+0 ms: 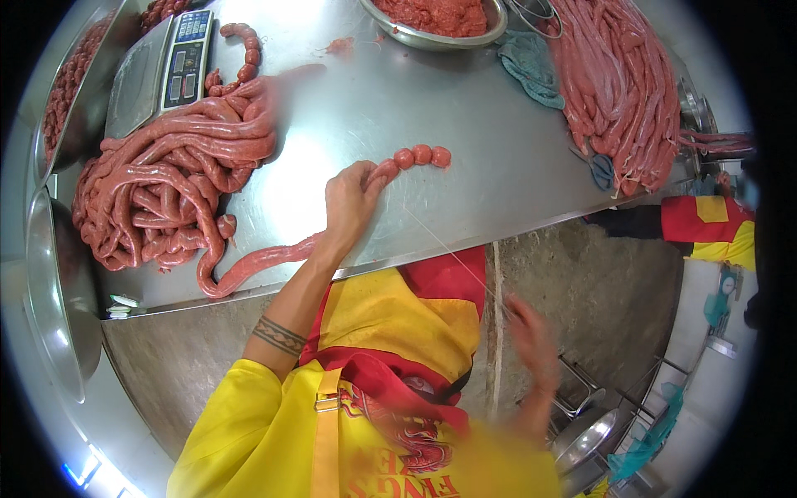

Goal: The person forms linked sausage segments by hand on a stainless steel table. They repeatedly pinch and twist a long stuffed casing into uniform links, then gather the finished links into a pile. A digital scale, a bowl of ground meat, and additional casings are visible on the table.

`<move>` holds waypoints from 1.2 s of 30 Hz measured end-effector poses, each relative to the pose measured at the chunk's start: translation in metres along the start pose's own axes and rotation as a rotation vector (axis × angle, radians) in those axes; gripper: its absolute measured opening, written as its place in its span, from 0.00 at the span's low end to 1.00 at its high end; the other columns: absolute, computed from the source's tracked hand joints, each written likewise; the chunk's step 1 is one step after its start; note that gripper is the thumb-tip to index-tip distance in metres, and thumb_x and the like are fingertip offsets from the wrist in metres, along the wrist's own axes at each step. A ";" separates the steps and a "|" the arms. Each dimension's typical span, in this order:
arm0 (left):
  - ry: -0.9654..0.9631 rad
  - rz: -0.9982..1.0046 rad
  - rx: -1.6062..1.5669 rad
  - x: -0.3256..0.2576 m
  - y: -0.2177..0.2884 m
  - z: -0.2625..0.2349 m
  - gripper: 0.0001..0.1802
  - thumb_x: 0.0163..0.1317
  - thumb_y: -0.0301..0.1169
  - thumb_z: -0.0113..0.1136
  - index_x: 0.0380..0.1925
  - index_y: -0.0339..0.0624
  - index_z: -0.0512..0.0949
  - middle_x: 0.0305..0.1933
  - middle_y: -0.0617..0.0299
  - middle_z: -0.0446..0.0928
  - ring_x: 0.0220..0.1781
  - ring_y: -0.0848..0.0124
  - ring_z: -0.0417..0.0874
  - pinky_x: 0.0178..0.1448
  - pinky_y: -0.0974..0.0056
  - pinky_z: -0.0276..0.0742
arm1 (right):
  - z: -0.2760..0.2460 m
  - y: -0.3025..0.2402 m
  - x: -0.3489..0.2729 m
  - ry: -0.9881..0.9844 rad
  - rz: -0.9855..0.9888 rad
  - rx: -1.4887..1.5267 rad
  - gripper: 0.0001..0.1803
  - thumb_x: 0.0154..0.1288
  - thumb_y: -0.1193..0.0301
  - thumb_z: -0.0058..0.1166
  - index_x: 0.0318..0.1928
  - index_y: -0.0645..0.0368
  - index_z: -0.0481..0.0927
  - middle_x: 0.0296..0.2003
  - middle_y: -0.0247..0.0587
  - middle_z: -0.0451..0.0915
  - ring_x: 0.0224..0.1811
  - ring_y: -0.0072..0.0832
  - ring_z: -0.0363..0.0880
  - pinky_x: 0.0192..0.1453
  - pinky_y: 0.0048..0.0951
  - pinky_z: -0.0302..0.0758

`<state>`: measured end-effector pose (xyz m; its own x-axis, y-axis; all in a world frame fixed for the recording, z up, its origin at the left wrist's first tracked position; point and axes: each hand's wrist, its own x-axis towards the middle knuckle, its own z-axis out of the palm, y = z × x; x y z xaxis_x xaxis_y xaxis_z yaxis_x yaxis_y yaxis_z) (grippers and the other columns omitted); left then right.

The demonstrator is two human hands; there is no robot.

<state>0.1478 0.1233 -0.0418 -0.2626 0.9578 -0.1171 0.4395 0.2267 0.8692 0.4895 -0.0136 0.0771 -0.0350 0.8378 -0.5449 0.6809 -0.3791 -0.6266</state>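
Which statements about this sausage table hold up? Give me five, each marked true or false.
1. The left hand grips the sausage strand. True.
2. The scale stands beside a coiled sausage pile. True.
3. The right hand rests on the scale. False: it is off the table, past the near edge, with a thin string running to it.
4. A blue-green cloth lies beside the bowl. True.
5. The bowl is empty. False: it holds minced meat.

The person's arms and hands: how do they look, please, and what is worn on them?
The left hand is bare, without glove. The left forearm bears a dark patterned band tattoo near the short yellow sleeve. The right hand also looks gloveless; blur hides finer detail there.
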 end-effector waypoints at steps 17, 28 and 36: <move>-0.222 0.650 0.284 -0.011 -0.011 -0.040 0.36 0.62 0.24 0.67 0.72 0.48 0.71 0.50 0.53 0.84 0.49 0.55 0.83 0.58 0.55 0.80 | -0.117 0.154 0.181 0.284 -0.045 1.467 0.32 0.74 0.69 0.63 0.75 0.52 0.70 0.34 0.33 0.82 0.19 0.15 0.62 0.18 0.16 0.57; -0.046 0.113 -0.071 -0.014 -0.015 -0.012 0.25 0.66 0.28 0.71 0.62 0.36 0.78 0.43 0.44 0.88 0.45 0.50 0.92 0.50 0.55 0.86 | 0.147 -0.111 0.103 -0.006 -0.660 -0.513 0.53 0.61 0.69 0.71 0.82 0.59 0.53 0.67 0.61 0.74 0.70 0.54 0.75 0.69 0.50 0.77; -0.182 0.180 -0.013 -0.007 -0.011 -0.013 0.18 0.66 0.29 0.69 0.56 0.44 0.82 0.48 0.48 0.85 0.49 0.53 0.88 0.53 0.53 0.83 | -0.070 0.093 -0.044 0.195 0.055 -0.467 0.25 0.55 0.91 0.46 0.50 0.64 0.86 0.44 0.48 0.88 0.47 0.38 0.89 0.53 0.37 0.83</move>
<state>0.1337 0.1123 -0.0443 -0.0214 0.9988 -0.0430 0.4536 0.0480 0.8899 0.6053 -0.0585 0.0819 0.1170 0.8964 -0.4275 0.9338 -0.2458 -0.2599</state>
